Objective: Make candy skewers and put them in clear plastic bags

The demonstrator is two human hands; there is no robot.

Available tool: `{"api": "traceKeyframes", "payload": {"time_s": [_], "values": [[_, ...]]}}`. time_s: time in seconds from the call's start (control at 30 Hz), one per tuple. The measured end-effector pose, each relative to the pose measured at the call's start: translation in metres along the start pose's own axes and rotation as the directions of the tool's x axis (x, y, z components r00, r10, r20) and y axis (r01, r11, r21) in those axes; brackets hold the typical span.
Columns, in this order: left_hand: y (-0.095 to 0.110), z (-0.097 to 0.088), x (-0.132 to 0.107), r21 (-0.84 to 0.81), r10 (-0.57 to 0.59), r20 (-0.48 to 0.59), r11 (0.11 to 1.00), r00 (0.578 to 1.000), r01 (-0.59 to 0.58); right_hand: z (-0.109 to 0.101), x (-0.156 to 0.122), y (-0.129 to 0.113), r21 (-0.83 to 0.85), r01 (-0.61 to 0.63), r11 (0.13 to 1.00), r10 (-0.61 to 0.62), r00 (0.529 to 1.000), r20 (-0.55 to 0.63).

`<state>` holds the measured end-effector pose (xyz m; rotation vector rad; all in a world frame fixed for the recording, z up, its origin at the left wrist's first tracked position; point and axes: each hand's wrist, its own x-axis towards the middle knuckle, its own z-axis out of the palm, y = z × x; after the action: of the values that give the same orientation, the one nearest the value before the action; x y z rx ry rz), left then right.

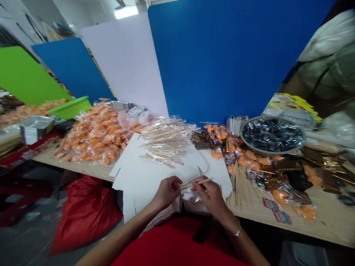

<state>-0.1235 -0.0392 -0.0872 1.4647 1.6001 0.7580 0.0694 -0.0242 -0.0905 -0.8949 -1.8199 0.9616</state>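
My left hand (167, 191) and my right hand (210, 194) meet over a stack of flat white cardboard sheets (144, 173) at the table's near edge. Both are pinched on thin wooden sticks (197, 181) that run between them, apparently inside a clear plastic wrapper (191, 195). A pile of clear-wrapped stick packets (166, 138) lies just beyond the sheets. Loose bare sticks (240, 186) are fanned out right of my right hand.
A big heap of orange sweets in clear bags (94, 136) sits at the left, with foil trays (36, 127) and a green tub (69, 107). A grey bowl of dark pieces (273, 135), gold wrappers and scattered sweets fill the right. Blue and white boards stand behind. A red bag (85, 210) lies below.
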Motion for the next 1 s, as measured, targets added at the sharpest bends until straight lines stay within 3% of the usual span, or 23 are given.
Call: {"api": "traceKeyframes", "payload": {"time_s": [0.17, 0.27, 0.33, 0.4, 0.5, 0.6, 0.7, 0.8, 0.9, 1.0], "values": [[0.031, 0.003, -0.011, -0.234, 0.091, 0.069, 0.97, 0.993, -0.073, 0.006, -0.009, -0.001, 0.007, 0.104, 0.995, -0.105, 0.994, 0.026], [0.039, 0.003, -0.01, -0.256, 0.197, 0.086, 0.952, 0.977, -0.17, 0.003, -0.01, 0.003, 0.031, 0.08, 0.996, -0.08, 0.997, -0.002], [0.033, 0.004, -0.006, -0.161, 0.274, 0.11, 0.953, 0.955, -0.255, 0.001, -0.007, 0.01, 0.09, 0.027, 0.996, -0.027, 1.0, 0.002], [0.018, 0.008, -0.002, 0.033, 0.351, 0.15, 0.933, 0.924, -0.359, 0.001, -0.005, 0.02, 0.155, -0.034, 0.987, 0.034, 0.999, -0.001], [-0.009, 0.017, 0.002, 0.374, 0.403, 0.226, 0.805, 0.887, -0.461, 0.002, -0.004, 0.034, 0.218, -0.121, 0.969, 0.135, 0.989, -0.053], [-0.029, 0.023, 0.008, 0.551, 0.407, 0.301, 0.664, 0.863, -0.505, -0.003, -0.006, 0.041, 0.26, -0.169, 0.951, 0.207, 0.97, -0.125], [-0.036, 0.025, 0.02, 0.57, 0.439, 0.321, 0.618, 0.839, -0.541, -0.025, -0.006, 0.045, 0.318, -0.194, 0.928, 0.292, 0.909, -0.297], [-0.036, 0.024, 0.035, 0.55, 0.478, 0.319, 0.61, 0.818, -0.571, -0.06, -0.005, 0.05, 0.415, -0.158, 0.896, 0.37, 0.781, -0.503], [-0.034, 0.018, 0.045, 0.503, 0.514, 0.358, 0.597, 0.78, -0.625, -0.092, -0.006, 0.051, 0.485, -0.06, 0.873, 0.396, 0.667, -0.631], [-0.024, 0.011, 0.042, 0.419, 0.56, 0.357, 0.619, 0.748, -0.664, -0.103, -0.013, 0.044, 0.486, -0.051, 0.873, 0.4, 0.646, -0.65]]}}
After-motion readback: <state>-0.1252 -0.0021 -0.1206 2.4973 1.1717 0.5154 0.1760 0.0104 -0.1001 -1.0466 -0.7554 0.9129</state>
